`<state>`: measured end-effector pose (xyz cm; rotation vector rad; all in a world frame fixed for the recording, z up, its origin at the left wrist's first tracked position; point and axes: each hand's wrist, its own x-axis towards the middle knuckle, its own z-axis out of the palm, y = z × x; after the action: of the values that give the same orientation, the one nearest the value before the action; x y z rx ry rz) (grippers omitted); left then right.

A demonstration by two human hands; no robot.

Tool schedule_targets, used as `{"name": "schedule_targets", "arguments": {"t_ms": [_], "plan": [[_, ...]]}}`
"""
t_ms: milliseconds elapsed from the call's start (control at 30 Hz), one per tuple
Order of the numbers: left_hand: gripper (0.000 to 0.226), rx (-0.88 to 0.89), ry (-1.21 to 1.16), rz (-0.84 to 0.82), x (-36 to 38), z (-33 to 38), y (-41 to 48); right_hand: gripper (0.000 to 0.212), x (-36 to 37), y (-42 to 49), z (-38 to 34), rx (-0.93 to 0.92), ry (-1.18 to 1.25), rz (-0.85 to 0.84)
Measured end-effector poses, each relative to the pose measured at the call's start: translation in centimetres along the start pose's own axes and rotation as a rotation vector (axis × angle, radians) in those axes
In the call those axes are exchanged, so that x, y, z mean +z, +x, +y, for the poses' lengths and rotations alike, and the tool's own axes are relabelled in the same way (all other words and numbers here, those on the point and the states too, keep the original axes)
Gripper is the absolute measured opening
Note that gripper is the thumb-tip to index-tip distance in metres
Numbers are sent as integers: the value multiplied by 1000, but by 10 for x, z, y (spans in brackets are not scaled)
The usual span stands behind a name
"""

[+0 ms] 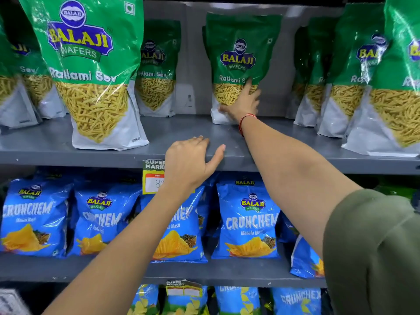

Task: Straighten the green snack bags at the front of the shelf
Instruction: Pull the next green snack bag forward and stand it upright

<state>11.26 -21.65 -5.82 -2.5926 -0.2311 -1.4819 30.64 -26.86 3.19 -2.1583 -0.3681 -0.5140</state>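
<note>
right hand (242, 103) spread flat, fingers (248, 86) apart on set-back green bag (241, 64), likely to draw it forward; left hand (189, 161), loosely parted and empty, braces on shelf (295, 153) edge.

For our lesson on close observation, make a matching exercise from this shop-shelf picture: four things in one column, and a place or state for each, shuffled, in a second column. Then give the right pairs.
Column one:
1. right hand
2. left hand
3. blue Crunchem bags
4. price tag

Column two:
A. hangs from the front edge of the grey shelf
B. pressed flat against a green bag set far back
C. stand on the shelf below the green bags
D. rests on the shelf's front edge, holding nothing

Pairs: 1-B, 2-D, 3-C, 4-A
</note>
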Motion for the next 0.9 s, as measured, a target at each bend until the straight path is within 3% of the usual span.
{"name": "schedule_targets", "arguments": {"t_ms": [900], "plan": [[79,40,3,-86,-8,0,-3,107,-64,-94,5,-166,-43,122]]}}
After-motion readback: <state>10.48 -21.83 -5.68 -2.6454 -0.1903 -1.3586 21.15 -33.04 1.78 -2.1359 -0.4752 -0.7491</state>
